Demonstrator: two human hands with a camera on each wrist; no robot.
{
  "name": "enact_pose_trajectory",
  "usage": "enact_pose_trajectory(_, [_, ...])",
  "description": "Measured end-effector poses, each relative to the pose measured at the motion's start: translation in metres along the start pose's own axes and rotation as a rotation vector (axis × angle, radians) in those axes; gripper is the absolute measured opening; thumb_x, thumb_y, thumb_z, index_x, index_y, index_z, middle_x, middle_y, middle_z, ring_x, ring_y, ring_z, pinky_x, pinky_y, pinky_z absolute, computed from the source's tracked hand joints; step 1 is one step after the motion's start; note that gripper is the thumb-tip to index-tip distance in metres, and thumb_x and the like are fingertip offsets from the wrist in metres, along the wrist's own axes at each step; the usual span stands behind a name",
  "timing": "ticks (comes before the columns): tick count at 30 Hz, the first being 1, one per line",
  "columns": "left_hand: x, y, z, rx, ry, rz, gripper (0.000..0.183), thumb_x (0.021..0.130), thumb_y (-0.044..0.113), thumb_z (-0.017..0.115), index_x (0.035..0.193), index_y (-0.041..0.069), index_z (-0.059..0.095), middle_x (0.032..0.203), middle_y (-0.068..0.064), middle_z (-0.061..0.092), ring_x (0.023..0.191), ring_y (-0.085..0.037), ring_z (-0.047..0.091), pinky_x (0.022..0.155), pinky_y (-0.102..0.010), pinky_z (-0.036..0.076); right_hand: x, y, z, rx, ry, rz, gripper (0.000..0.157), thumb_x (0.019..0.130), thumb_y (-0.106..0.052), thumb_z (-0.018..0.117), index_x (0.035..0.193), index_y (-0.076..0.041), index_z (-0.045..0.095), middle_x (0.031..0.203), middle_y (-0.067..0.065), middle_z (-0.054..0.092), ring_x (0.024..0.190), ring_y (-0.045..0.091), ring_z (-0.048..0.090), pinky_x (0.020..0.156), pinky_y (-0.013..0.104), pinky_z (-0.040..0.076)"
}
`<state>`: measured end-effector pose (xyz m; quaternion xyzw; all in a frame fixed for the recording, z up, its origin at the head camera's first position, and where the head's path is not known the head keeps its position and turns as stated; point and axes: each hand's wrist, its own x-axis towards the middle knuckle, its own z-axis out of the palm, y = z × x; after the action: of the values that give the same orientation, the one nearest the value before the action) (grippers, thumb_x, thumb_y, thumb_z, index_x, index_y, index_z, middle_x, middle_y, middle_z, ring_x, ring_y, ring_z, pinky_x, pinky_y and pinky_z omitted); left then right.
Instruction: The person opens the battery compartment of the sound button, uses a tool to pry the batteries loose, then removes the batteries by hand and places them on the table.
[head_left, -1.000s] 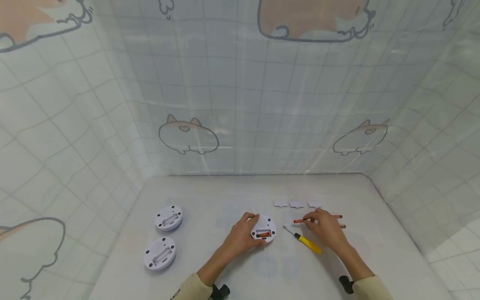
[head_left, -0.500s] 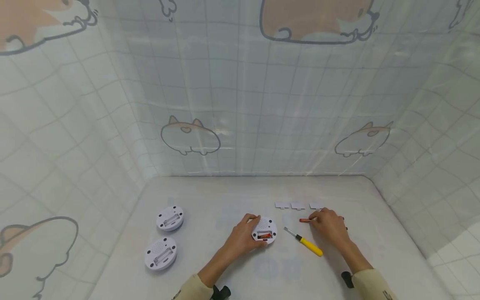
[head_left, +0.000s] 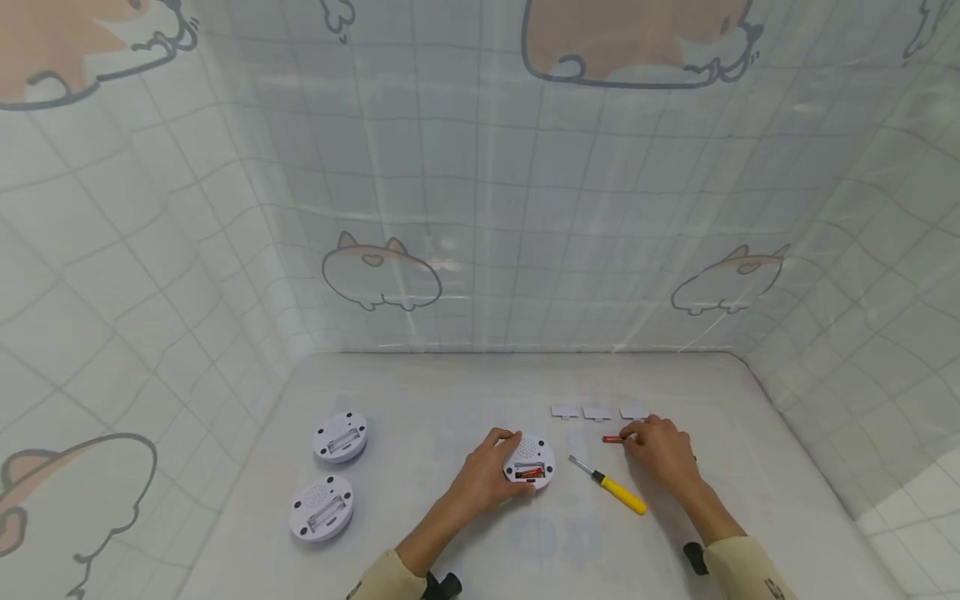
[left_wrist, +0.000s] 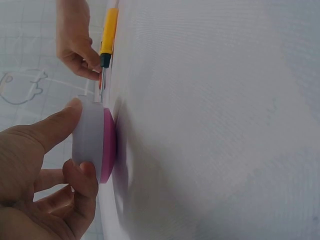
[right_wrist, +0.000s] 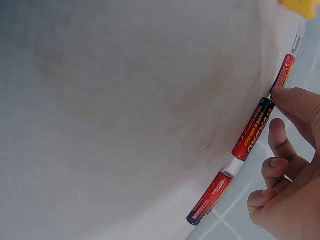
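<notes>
A round white device (head_left: pixel 536 450), its battery compartment facing up with a red battery (head_left: pixel 529 472) inside, is gripped at its left side by my left hand (head_left: pixel 483 473). In the left wrist view the device (left_wrist: pixel 88 132) shows a pink underside close over the table, with thumb and fingers on its rim. My right hand (head_left: pixel 662 452) pinches the end of a red and black battery (head_left: pixel 611 439) at the table. Two more batteries lie beside that hand in the right wrist view, a middle one (right_wrist: pixel 253 130) and a lower one (right_wrist: pixel 211 198).
A yellow-handled screwdriver (head_left: pixel 621 493) lies between the hands. Three small white covers, one of them the middle cover (head_left: pixel 597 412), lie in a row behind. Two more round white devices, a far one (head_left: pixel 341 437) and a near one (head_left: pixel 322 508), sit at left with bare compartments.
My right hand has moved slightly right with the battery, and its fingers now cover more of it. The left hand keeps holding the device in place.
</notes>
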<state>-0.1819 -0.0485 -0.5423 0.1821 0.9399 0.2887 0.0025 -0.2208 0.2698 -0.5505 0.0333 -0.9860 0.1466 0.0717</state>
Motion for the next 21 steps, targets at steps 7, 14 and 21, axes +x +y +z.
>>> enact_pose_trajectory(7, [0.0,-0.001,0.001,-0.004,0.0,0.012,0.088,0.075,0.044,0.088,0.147,0.008,0.051,0.142,-0.005,0.051,0.105,-0.018,0.056,0.096,-0.045,0.05,-0.001,-0.001,0.0,-0.008,0.001,-0.005,0.016,0.088,-0.017,0.077,0.104,-0.015,0.079,0.079,0.001,0.057,0.074,0.021,0.051,0.07,0.045,0.041])
enact_pose_trajectory(14, [0.0,-0.003,0.001,-0.006,0.0,0.016,0.088,0.075,0.044,0.088,0.147,0.008,0.052,0.141,-0.005,0.051,0.106,-0.018,0.056,0.096,-0.045,0.049,-0.008,-0.035,-0.004,0.129,-0.026,-0.096,0.018,0.09,-0.021,0.076,0.108,-0.018,0.078,0.088,-0.004,0.062,0.081,0.017,0.054,0.07,0.035,0.045])
enact_pose_trajectory(21, [-0.001,-0.003,-0.001,0.004,0.02,0.068,0.087,0.077,0.044,0.087,0.146,0.005,0.052,0.14,-0.006,0.052,0.107,-0.019,0.06,0.094,-0.046,0.051,-0.02,-0.083,0.002,0.294,-0.119,-0.26,0.016,0.09,-0.025,0.077,0.106,-0.026,0.078,0.084,-0.016,0.056,0.076,0.008,0.049,0.065,0.025,0.042])
